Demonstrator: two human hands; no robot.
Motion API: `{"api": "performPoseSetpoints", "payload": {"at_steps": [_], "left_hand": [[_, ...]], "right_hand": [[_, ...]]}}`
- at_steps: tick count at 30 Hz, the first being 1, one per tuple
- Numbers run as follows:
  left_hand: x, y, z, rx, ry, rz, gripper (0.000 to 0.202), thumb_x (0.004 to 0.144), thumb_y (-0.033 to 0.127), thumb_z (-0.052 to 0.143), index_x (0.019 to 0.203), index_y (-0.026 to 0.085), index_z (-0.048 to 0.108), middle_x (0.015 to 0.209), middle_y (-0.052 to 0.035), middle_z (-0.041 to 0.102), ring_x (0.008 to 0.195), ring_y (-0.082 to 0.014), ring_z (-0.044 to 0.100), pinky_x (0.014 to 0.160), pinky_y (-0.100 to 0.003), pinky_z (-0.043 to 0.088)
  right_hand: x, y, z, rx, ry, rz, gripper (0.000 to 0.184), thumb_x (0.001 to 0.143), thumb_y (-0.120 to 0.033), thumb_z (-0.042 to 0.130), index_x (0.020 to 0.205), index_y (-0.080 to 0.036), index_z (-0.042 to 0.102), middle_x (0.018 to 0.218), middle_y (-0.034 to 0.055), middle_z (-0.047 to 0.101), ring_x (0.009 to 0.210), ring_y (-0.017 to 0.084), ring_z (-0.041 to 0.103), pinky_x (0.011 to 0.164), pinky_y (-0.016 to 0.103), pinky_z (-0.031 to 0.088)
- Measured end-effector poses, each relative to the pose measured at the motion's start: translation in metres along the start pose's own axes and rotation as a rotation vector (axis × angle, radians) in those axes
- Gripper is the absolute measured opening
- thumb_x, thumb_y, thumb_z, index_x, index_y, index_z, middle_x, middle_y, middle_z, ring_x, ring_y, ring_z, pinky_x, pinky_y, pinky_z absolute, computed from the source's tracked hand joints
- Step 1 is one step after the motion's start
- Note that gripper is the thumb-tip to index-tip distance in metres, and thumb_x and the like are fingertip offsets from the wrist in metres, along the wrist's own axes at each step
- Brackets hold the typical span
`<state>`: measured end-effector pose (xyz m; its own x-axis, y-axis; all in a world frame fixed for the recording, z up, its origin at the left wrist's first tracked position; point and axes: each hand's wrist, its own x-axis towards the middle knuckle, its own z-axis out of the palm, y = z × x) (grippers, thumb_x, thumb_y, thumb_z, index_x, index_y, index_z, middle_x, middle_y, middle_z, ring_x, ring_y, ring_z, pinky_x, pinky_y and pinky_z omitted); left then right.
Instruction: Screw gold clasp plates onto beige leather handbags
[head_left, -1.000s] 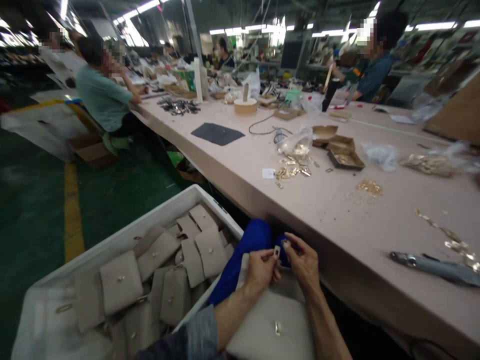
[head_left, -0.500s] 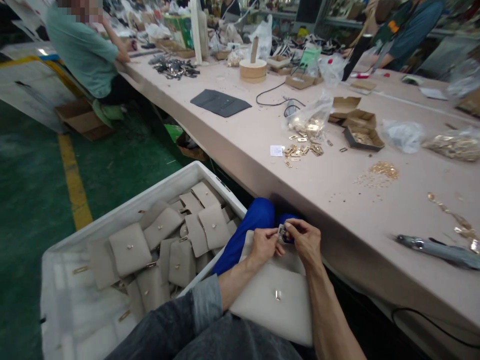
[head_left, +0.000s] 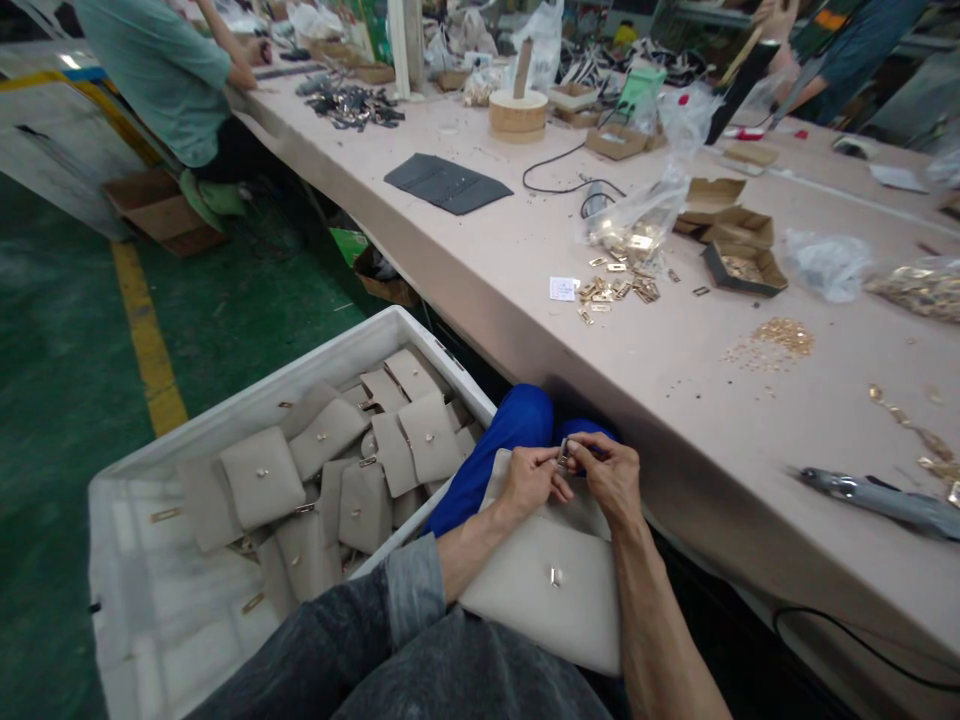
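A beige bag piece (head_left: pixel 544 590) with a small metal clasp (head_left: pixel 555 577) on its front lies across my lap. At the far end of it my left hand (head_left: pixel 534 480) and my right hand (head_left: pixel 606 470) come together. Both hands pinch a small metal buckle (head_left: pixel 562 453) between thumb and fingers. Most of the buckle is hidden by the fingertips, and I cannot tell whether it is joined to the bag piece.
Left of my legs stands a white bin (head_left: pixel 101 540) of beige bag pieces (head_left: pixel 262 475). The table (head_left: pixel 465 280) carries gold fittings (head_left: pixel 615 290), a grey screwdriver-like tool (head_left: pixel 877 495), small boxes (head_left: pixel 742 268) and a dark sheet (head_left: pixel 448 183). A person (head_left: pixel 157 80) sits at the far left.
My hands stay together at the buckle, which has turned and shows less of its face. The whole view has shifted slightly.
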<state>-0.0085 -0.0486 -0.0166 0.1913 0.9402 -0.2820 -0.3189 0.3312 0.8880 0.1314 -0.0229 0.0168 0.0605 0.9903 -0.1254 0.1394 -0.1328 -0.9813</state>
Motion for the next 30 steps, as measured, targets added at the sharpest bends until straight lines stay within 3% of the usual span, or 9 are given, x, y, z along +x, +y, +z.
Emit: {"api": "performPoseSetpoints", "payload": {"at_steps": [11, 21, 30], "left_hand": [[-0.0032, 0.0038, -0.0007, 0.001, -0.012, 0.000, 0.038, 0.092, 0.031, 0.061, 0.114, 0.005, 0.077, 0.057, -0.0049, 0.071, 0.046, -0.0157, 0.067, 0.048, -0.024, 0.055], [-0.0028, 0.0030, -0.0012, 0.005, 0.020, 0.005, 0.033, 0.093, 0.031, 0.064, 0.112, 0.009, 0.079, 0.056, -0.0029, 0.071, 0.044, -0.0147, 0.066, 0.048, -0.023, 0.056], [-0.0028, 0.0047, 0.0040, 0.036, 0.126, 0.022, 0.025, 0.091, 0.022, 0.064, 0.102, 0.009, 0.082, 0.053, -0.0018, 0.070, 0.042, -0.0131, 0.064, 0.045, -0.021, 0.054]], "right_hand": [[0.0012, 0.0016, 0.0003, -0.077, 0.004, -0.025, 0.035, 0.079, -0.049, 0.081, 0.090, -0.017, 0.080, 0.079, 0.0054, 0.071, 0.061, 0.017, 0.065, 0.059, 0.030, 0.058], [0.0036, 0.0079, -0.0014, -0.081, -0.019, -0.045, 0.027, 0.081, -0.043, 0.080, 0.092, -0.019, 0.082, 0.081, 0.0047, 0.071, 0.062, 0.017, 0.065, 0.058, 0.029, 0.056], [0.0072, 0.0052, -0.0048, -0.129, -0.040, -0.035, 0.036, 0.079, -0.050, 0.081, 0.097, -0.018, 0.083, 0.094, 0.0092, 0.075, 0.075, 0.020, 0.070, 0.067, 0.032, 0.059]]}}
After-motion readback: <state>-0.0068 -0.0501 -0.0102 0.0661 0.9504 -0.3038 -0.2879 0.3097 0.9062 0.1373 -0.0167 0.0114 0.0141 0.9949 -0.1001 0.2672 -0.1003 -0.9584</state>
